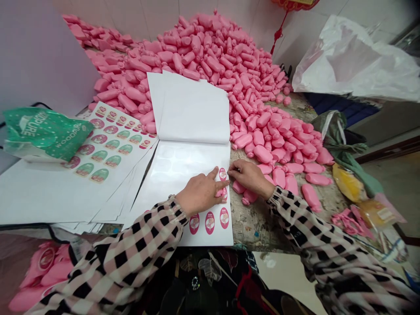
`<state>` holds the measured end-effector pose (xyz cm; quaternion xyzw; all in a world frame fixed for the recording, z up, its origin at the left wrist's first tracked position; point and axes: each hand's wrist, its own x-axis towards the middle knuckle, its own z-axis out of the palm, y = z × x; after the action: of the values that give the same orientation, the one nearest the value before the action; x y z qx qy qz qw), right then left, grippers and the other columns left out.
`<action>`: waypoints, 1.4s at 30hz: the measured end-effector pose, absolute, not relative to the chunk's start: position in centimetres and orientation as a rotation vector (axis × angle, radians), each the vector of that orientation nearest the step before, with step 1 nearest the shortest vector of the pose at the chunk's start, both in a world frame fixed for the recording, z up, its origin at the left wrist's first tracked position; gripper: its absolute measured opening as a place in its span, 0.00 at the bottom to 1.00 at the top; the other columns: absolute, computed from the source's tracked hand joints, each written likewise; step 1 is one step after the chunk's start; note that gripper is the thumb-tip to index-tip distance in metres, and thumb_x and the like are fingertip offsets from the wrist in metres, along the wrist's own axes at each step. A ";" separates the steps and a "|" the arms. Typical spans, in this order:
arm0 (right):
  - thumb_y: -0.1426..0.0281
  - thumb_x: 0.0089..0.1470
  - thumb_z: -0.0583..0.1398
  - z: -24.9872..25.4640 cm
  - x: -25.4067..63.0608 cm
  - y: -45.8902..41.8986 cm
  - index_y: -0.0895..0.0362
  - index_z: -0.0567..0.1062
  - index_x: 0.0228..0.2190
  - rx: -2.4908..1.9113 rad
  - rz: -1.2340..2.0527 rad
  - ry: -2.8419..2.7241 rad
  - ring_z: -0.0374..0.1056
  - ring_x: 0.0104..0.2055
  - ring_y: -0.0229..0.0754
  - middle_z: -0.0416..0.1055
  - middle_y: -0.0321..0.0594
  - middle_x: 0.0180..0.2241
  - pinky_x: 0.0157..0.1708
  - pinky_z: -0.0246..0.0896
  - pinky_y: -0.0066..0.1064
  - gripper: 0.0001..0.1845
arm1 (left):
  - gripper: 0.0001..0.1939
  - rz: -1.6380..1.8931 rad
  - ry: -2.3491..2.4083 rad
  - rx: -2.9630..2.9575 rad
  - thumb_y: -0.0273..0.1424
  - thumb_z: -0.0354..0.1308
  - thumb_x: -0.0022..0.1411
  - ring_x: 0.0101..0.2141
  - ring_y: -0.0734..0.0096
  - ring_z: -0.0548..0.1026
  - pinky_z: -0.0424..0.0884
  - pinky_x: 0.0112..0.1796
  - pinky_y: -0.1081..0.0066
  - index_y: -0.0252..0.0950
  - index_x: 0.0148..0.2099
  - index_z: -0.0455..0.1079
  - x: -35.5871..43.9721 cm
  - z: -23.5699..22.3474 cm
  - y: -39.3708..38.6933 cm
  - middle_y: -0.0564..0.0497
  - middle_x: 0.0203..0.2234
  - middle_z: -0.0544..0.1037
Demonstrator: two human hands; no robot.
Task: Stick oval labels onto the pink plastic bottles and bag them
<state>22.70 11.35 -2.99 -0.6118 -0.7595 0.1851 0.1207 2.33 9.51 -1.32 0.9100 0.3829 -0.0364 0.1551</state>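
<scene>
A sheet of oval pink stickers [209,222] lies on the table before me, its upper pages folded back. My left hand [200,193] rests on its right part, fingers stretched and spread. Something pink shows between those fingers; whether it is a sticker or a small bottle I cannot make out. At the sheet's right edge, my right hand [250,177] has thumb and forefinger pinched at the rim of the top oval sticker [222,173]. How far that sticker is lifted is too small to tell. Pink bottles [251,195] lie beside and under my right hand.
A large heap of pink bottles [210,57] covers the back of the table. On the left are more sticker sheets [113,144] and a green plastic bag [42,133]. A white plastic bag [354,61] stands back right. Labelled pink bottles [46,271] lie lower left.
</scene>
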 end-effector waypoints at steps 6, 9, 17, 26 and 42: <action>0.60 0.54 0.58 -2.6 22.1 11.0 0.54 0.75 0.28 -1.842 0.510 -2.158 0.66 0.33 0.38 0.73 0.35 0.31 0.28 0.50 0.28 0.12 | 0.30 -0.170 1.079 2.496 0.49 0.55 0.56 0.45 0.52 0.73 0.67 0.42 0.59 0.57 0.61 0.58 2.5 -1.0 10.3 0.47 0.67 0.44; 0.57 0.52 0.59 -2.4 21.5 10.5 0.54 0.74 0.27 -1.942 0.460 -2.073 0.66 0.32 0.38 0.73 0.35 0.30 0.26 0.47 0.28 0.13 | 0.29 -0.197 1.047 2.457 0.48 0.56 0.55 0.45 0.50 0.74 0.68 0.42 0.58 0.59 0.60 0.60 2.6 -0.7 10.8 0.48 0.67 0.43; 0.62 0.53 0.58 -1.6 19.9 9.3 0.54 0.72 0.26 -2.013 0.235 -2.039 0.64 0.31 0.39 0.71 0.36 0.30 0.25 0.45 0.30 0.09 | 0.29 -0.210 1.006 2.536 0.50 0.54 0.55 0.42 0.53 0.75 0.69 0.41 0.57 0.59 0.60 0.59 2.7 -0.6 11.0 0.47 0.66 0.46; 0.64 0.54 0.56 -1.0 19.2 9.0 0.55 0.72 0.26 -2.012 0.137 -2.086 0.64 0.32 0.40 0.71 0.37 0.30 0.26 0.45 0.31 0.10 | 0.29 -0.223 0.992 2.530 0.50 0.55 0.55 0.47 0.51 0.72 0.67 0.45 0.57 0.58 0.60 0.60 2.7 -0.4 11.0 0.47 0.66 0.47; 0.59 0.48 0.61 1.8 20.3 9.0 0.54 0.75 0.25 -1.961 0.296 -1.681 0.64 0.28 0.39 0.72 0.34 0.25 0.26 0.49 0.30 0.12 | 0.28 0.107 1.005 2.383 0.46 0.56 0.56 0.44 0.51 0.72 0.66 0.44 0.56 0.52 0.60 0.62 1.7 -0.9 9.9 0.43 0.61 0.58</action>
<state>20.34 9.04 1.76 -0.7267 -0.6231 0.1097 0.2676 1.72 9.86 -0.87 0.8856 0.3734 0.0397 0.2732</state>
